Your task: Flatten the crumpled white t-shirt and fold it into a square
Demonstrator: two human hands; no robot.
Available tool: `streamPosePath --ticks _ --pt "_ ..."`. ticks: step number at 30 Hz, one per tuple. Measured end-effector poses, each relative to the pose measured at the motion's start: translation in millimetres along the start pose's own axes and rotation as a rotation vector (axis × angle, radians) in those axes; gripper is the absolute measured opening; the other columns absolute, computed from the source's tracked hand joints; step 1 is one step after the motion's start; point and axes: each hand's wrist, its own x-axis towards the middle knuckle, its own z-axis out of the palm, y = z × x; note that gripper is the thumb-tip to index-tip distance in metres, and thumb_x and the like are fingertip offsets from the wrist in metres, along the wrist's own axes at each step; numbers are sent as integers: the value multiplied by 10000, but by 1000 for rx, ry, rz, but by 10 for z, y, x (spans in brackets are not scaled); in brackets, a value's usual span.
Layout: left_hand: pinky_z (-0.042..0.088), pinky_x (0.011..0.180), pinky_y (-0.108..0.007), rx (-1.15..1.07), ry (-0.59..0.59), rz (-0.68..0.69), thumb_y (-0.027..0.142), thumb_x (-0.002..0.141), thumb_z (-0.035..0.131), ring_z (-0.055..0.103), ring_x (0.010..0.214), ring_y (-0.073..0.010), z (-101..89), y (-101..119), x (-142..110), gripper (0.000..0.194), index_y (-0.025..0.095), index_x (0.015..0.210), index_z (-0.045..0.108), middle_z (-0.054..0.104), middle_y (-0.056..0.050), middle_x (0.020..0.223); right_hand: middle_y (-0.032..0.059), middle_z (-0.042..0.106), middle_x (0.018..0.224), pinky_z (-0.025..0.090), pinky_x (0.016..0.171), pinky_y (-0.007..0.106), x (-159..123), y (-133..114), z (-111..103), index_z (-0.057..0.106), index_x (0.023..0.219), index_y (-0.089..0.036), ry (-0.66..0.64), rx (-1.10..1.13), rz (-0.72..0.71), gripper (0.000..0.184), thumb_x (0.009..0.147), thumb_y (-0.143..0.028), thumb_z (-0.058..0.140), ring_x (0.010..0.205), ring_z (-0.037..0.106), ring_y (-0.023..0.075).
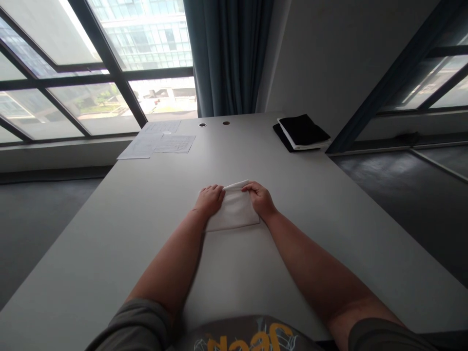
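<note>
A white cloth (236, 209) lies on the white table, its near edge flat and its far edge lifted into a fold. My left hand (211, 199) is closed over the far left corner, with the fingers bent down on the fabric. At the far right corner, my right hand (259, 197) pinches the folded edge between thumb and fingers. Part of the cloth's left side is hidden under my left hand.
Paper sheets (174, 144) lie at the table's far left. Black folders with white pages (305, 130) are stacked at the far right. Two round holes (202, 125) sit near the back edge of the table (109, 243). Beyond hang blue curtains (228, 58) beside windows.
</note>
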Motion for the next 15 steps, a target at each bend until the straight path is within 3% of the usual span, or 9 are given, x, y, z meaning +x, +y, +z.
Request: streamPosePath --ticks 7,12,15 --pt "453 979 -372 45 11 22 357 1087 358 649 1085 -245 -80 7 -23 329 238 1047 662 713 -100 1129 49 737 1048 515 987 376 0 -86 -49 760 919 -214 -21 88 60 246 894 -327 543 990 670 219" --pt "459 921 -352 58 22 -6 360 1095 339 678 1015 -243 -126 6 -69 318 240 1029 626 733 -97 1074 34 718 1311 491 1083 399 -5 -119 -130 745 1272 -256 -391 188 146 416 885 -364 637 1195 654 240" --pt "464 891 -339 60 -4 -26 380 1094 338 692 969 -238 -149 2 -83 324 247 1030 626 742 -86 1040 41 736 1300 485 1110 441 -6 -72 -151 747 1293 -265 -489 141 195 430 887 -364 648 1216 664 261"
